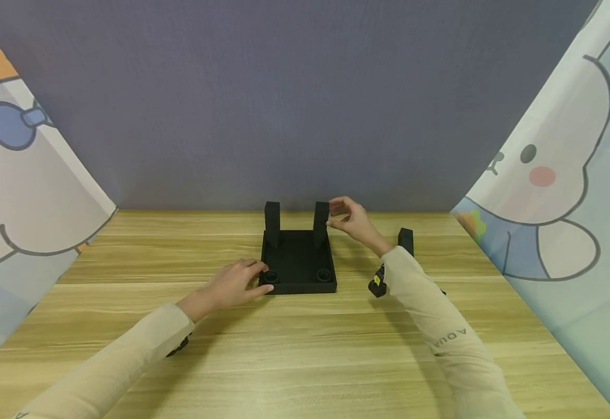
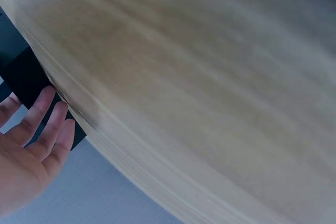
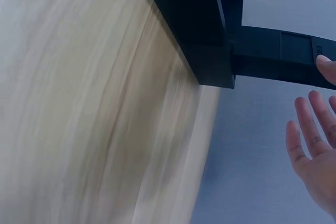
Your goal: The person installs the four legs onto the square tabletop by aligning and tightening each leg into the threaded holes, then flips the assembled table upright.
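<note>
A square black tray (image 1: 296,256) with low walls lies at the far middle of the table. Two black posts stand on its back corners, a left post (image 1: 272,218) and a right post (image 1: 321,218); round sockets (image 1: 324,276) mark the front corners. My left hand (image 1: 236,282) holds the tray's front left corner, thumb at the front wall and fingers along the side. Beside the upper right post is my right hand (image 1: 354,221). In the right wrist view its thumb (image 3: 326,66) touches the post (image 3: 273,48), while the other fingers extend away from it.
Right of the tray, partly behind the right sleeve, lie another black post (image 1: 406,240) and a black piece with a yellow mark (image 1: 377,285). A dark object (image 1: 179,347) shows under the left sleeve. A grey panel (image 1: 284,105) rises behind the table, with cartoon-printed cloth on both sides.
</note>
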Demonstrator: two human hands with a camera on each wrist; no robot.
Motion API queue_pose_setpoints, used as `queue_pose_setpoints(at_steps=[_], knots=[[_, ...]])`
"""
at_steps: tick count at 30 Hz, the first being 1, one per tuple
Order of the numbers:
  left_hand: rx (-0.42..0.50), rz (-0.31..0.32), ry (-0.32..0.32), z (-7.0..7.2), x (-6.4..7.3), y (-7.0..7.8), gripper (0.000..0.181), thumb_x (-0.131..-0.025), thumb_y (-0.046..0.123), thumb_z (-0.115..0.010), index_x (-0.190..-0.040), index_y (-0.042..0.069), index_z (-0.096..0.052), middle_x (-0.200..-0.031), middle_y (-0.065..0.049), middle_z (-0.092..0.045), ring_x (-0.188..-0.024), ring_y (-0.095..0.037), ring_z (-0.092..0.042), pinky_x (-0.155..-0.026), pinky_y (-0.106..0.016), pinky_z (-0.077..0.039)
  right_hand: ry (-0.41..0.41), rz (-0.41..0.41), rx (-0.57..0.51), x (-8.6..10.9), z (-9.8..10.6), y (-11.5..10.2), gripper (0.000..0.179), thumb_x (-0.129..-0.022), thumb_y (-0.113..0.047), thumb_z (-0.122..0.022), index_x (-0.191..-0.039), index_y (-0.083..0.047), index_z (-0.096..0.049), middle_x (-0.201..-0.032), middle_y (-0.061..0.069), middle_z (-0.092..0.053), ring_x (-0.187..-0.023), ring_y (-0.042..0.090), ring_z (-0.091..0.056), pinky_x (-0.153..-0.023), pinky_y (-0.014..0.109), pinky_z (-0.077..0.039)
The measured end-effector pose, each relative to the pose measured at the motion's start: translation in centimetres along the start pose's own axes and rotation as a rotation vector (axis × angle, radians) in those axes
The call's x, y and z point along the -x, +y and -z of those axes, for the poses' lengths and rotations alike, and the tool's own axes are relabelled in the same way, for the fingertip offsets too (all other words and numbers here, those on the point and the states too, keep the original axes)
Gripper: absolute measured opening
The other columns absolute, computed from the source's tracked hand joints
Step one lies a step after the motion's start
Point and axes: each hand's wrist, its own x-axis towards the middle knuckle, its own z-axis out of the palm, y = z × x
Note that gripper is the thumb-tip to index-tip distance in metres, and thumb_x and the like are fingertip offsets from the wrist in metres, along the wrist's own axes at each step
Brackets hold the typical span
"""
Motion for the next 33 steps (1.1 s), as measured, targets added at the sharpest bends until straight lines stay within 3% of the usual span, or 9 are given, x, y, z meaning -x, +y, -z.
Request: queue_pose_setpoints(at_steps=[16, 26, 33], knots=[[0.000, 0.002, 0.000, 0.0, 0.0, 0.0, 0.047, -0.086, 0.051, -0.055, -0.113, 0.012, -0.060, -0.097, -0.002, -0.062, -0.075, -0.009, -0.054, -0.060, -0.026, -0.046, -0.023, -0.029, 0.019, 1.9, 1.2, 0.6, 0.043, -0.081, 0.003, -0.064, -0.120, 0.012, -0.046, -0.117, 0.035, -0.050, -0.106, 0.050, -0.050, -0.086, 0.057, -0.043], [-0.009, 0.000, 0.007, 0.0, 0.0, 0.0, 0.047, -0.085, 0.051, -0.056, -0.112, 0.013, -0.061, -0.094, -0.001, -0.062, -0.073, -0.007, -0.053, -0.059, -0.025, -0.046, -0.029, -0.058, 0.057, 2.8, 2.2, 4.3, 0.044, -0.082, -0.005, -0.067, -0.121, 0.004, -0.049, -0.116, 0.027, -0.053, -0.105, 0.042, -0.053, -0.085, 0.053, -0.045], [-0.008, -0.001, 0.006, 0.0, 0.0, 0.0, 0.047, -0.085, 0.051, -0.056, -0.112, 0.013, -0.061, -0.094, -0.002, -0.062, -0.073, -0.008, -0.054, -0.059, -0.025, -0.046, -0.061, -0.067, 0.098, 3.8, 2.9, 5.5, 0.043, -0.082, -0.006, -0.067, -0.121, 0.001, -0.049, -0.115, 0.025, -0.054, -0.103, 0.039, -0.055, -0.082, 0.046, -0.049]])
